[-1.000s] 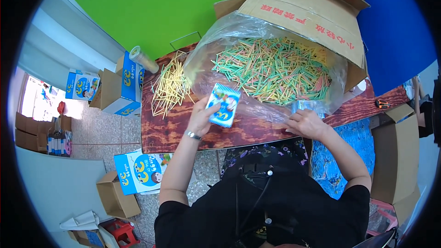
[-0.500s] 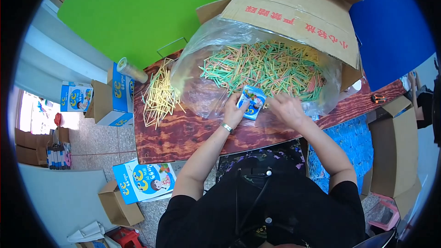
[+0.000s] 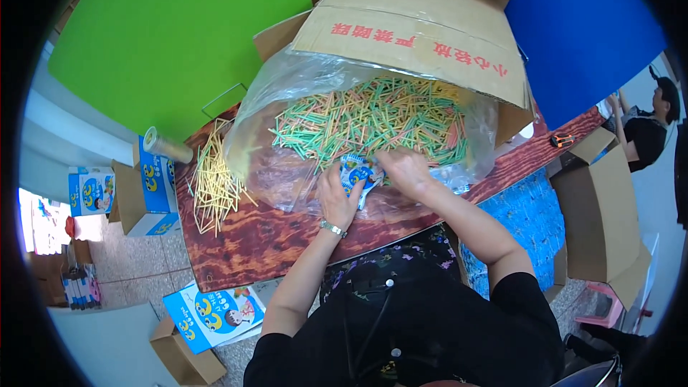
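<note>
Left hand (image 3: 335,195) pinching blue-white packet (image 3: 357,170); right hand (image 3: 406,172) beside it, grip unclear. Packet may crumple if squeezed; coloured sticks (image 3: 373,118) may snap if pressed.

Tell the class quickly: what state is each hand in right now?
Left hand: holding a small blue-and-white packet.
Right hand: fingers bent down beside the packet; whether it grips anything cannot be told.

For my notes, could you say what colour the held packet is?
The packet is mainly blue and white, head view.
</note>
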`<action>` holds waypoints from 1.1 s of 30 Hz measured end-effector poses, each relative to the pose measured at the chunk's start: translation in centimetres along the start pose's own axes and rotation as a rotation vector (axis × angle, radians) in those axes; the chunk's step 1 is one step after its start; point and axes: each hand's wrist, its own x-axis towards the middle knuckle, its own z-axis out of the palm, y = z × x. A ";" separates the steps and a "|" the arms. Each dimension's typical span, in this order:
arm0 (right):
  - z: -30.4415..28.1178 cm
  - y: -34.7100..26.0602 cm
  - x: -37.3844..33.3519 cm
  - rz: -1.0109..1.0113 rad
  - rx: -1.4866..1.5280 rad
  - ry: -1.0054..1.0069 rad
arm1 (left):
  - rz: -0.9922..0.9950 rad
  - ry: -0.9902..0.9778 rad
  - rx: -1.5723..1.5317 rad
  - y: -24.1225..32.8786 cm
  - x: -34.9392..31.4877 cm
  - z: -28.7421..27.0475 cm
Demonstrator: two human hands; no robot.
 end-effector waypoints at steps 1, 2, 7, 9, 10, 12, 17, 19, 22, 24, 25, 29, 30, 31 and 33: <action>-0.8 -0.1 0.2 0.031 -0.023 0.003 | 0.024 -0.021 0.063 0.0 0.2 -0.2; -1.0 0.0 0.4 0.061 -0.044 0.005 | 0.013 -0.019 0.076 0.2 0.3 -0.4; -3.0 1.1 0.6 0.024 0.013 0.138 | 0.066 -0.004 0.142 1.2 0.9 -2.1; -3.9 1.5 0.6 -0.039 -0.016 0.127 | 0.081 0.019 0.158 1.7 1.2 -2.8; -4.3 1.6 0.6 -0.099 -0.051 0.114 | 0.083 0.015 0.157 2.8 2.0 -3.5; -4.5 1.3 0.5 -0.135 -0.030 0.098 | 0.171 0.034 0.005 4.8 3.7 -4.5; -4.5 -0.7 0.9 -0.027 0.281 0.254 | -0.014 -0.342 -0.401 2.8 4.6 -2.9; -3.9 -0.6 0.5 0.055 0.337 0.140 | -0.246 -0.503 -0.622 2.3 4.6 -3.0; -4.4 -0.9 0.0 0.170 0.441 0.001 | -0.333 -0.522 -0.792 3.7 4.1 -2.8; -4.6 -0.9 -0.1 0.113 0.493 -0.010 | -0.394 -0.528 -0.865 4.3 4.3 -2.8; -4.7 -0.9 -0.3 0.116 0.491 -0.011 | -0.405 -0.545 -0.815 4.3 4.3 -3.0; -4.8 -0.9 -0.7 0.070 0.489 -0.010 | -0.329 -0.513 -0.616 4.0 4.1 -2.8; -5.3 -0.8 -0.9 0.158 0.523 -0.031 | -0.342 -0.506 -0.611 4.2 4.2 -2.8; -5.6 -0.7 -0.9 0.245 0.555 -0.050 | -0.274 -0.464 -0.639 4.6 4.5 -2.7; -6.2 -0.6 -0.8 0.200 0.542 -0.009 | -0.323 -0.419 -0.917 5.4 4.3 -2.0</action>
